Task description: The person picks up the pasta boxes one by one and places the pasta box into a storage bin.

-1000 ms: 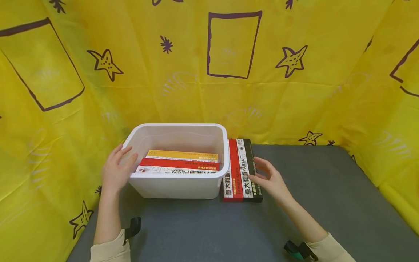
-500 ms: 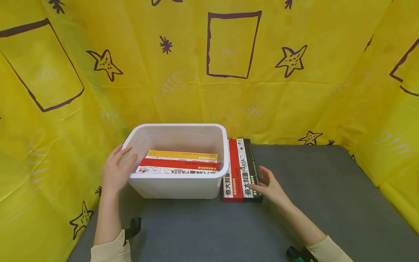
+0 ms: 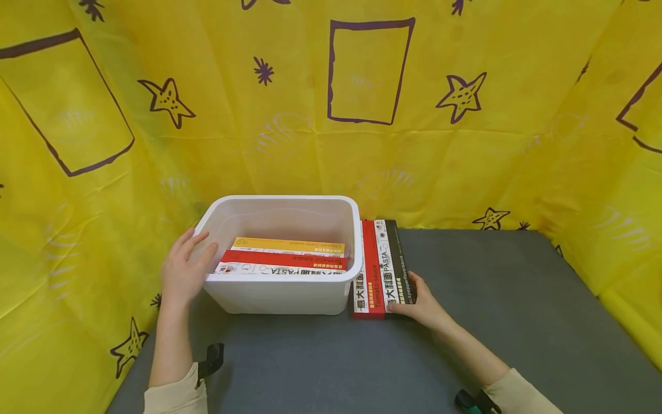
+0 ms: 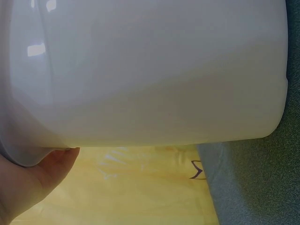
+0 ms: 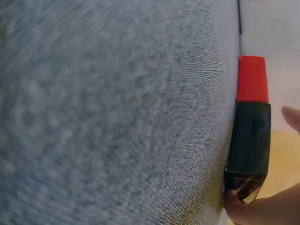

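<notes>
A white plastic storage bin [image 3: 279, 296] stands left of centre. My left hand [image 3: 187, 269] holds its left rim; in the left wrist view a finger [image 4: 58, 164] lies beneath the rim. Inside the bin are a yellow-edged pasta box [image 3: 287, 244] and a red tomato sauce pasta box [image 3: 281, 259]. Right of the bin lie a red-and-white pasta box [image 3: 374, 276] and a black-and-white pasta box [image 3: 397, 259], side by side. My right hand [image 3: 421, 305] is at the black box's near right corner. A fingertip touches its side low down, and the thumb [image 5: 291, 117] is spread above it.
A dark grey cloth-covered table [image 3: 320, 362] carries everything. Yellow fabric [image 3: 289, 155] with starfish drawings hangs behind and at both sides, close behind the bin. Black bands circle both wrists.
My right hand has slid toward me along the black box's right side, from its middle to its near corner. My left hand, the bin and the boxes stay in place.
</notes>
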Available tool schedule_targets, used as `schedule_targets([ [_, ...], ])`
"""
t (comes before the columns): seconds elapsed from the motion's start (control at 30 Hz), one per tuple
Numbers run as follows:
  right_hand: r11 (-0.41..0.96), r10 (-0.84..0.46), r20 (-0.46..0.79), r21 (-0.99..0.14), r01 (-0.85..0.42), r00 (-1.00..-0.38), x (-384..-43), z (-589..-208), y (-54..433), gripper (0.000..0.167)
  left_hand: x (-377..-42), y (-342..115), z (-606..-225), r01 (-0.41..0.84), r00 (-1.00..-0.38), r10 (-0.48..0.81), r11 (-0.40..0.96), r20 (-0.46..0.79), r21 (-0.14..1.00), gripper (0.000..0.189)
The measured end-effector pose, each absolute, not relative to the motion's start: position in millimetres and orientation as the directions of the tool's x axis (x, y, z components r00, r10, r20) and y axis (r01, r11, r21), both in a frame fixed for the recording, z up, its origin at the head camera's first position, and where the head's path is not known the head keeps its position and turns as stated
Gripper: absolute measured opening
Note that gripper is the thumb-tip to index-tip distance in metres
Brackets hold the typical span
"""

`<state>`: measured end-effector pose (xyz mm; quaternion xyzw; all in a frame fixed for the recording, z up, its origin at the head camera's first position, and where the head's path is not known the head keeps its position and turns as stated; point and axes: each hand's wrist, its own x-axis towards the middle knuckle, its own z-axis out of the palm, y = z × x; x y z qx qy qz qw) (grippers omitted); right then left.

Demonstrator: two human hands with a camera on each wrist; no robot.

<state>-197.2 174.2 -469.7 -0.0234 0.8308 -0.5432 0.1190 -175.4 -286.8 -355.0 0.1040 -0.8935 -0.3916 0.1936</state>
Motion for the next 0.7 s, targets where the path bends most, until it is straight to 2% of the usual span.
schedule_targets([
  [0.7,0.578,-0.188,-0.109,-0.816,-0.021,-0.976,-202.7,-474.2,170.8,0.121,-175.8,-286.4,-355.7,-0.049,-0.907,-0.344,0.661,0.244,0.749,0.055],
])
